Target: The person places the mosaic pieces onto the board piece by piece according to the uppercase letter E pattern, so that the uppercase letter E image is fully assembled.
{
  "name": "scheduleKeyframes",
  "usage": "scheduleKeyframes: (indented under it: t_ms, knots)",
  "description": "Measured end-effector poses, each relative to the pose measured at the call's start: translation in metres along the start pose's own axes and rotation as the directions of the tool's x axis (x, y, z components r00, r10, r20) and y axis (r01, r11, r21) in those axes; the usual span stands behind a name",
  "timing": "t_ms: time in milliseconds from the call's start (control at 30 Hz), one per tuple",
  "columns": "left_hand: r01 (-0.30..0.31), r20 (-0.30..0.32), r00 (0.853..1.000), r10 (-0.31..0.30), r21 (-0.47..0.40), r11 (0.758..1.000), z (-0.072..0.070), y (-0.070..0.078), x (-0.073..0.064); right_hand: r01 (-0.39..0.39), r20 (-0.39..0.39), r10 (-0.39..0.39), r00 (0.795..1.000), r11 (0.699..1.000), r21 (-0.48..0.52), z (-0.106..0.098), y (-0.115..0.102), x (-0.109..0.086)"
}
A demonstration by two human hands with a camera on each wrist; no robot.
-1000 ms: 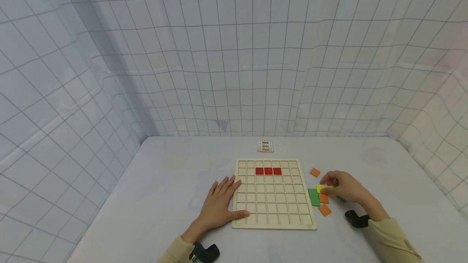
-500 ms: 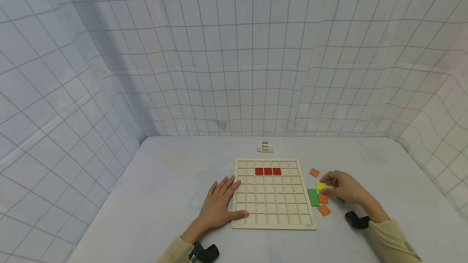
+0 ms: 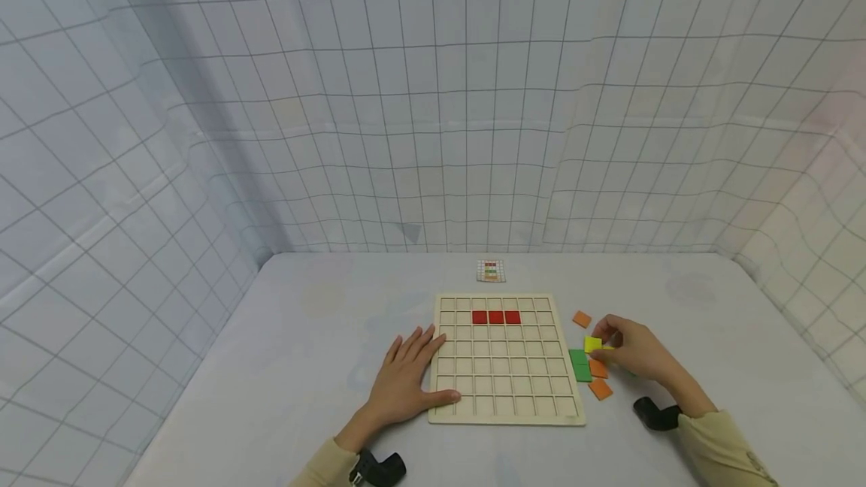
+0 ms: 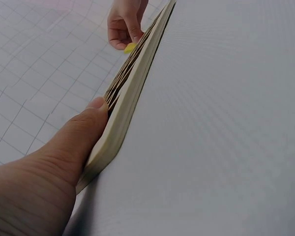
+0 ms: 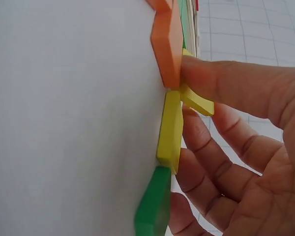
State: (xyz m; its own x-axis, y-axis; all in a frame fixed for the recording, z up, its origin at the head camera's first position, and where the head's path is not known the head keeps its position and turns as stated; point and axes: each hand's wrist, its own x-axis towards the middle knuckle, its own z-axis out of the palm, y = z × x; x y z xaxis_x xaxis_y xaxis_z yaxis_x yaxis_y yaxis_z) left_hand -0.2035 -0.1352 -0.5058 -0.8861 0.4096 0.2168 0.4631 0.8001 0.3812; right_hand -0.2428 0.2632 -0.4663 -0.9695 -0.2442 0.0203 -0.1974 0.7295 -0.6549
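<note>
The right hand [image 3: 632, 348] pinches a yellow tile [image 3: 592, 344], now angled off the second tile [image 5: 170, 130] beside this grip, seemingly singled out; left hand [image 3: 404, 380] lies spread.

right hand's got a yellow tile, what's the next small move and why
Probably lift the yellow tile over to the grid board: the right hand already pinches it, the board's cells show just three red tiles, and the left hand rests on its edge. The pattern card looks too small to settle which cell.

Wht tbl [image 3: 291, 344] w/ creased, grid-lined wht walls [image 3: 446, 107] on 3 sides, pinkish far R.
</note>
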Motion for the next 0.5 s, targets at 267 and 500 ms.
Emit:
scheduleKeyframes:
  t_ms: [267, 500]
  knots:
    - [0.002, -0.01, 1.0, -0.002, 0.013, 1.0, 0.003, -0.002, 0.0, 0.065, -0.031, -0.064, 0.997, 0.997, 0.03, 0.002, -0.005, 0.002]
    - [0.009, 0.001, 1.0, -0.009, 0.006, 1.0, 0.004, -0.003, 0.0, 0.149, -0.09, -0.147, 0.985, 0.989, 0.007, 0.01, -0.017, 0.015]
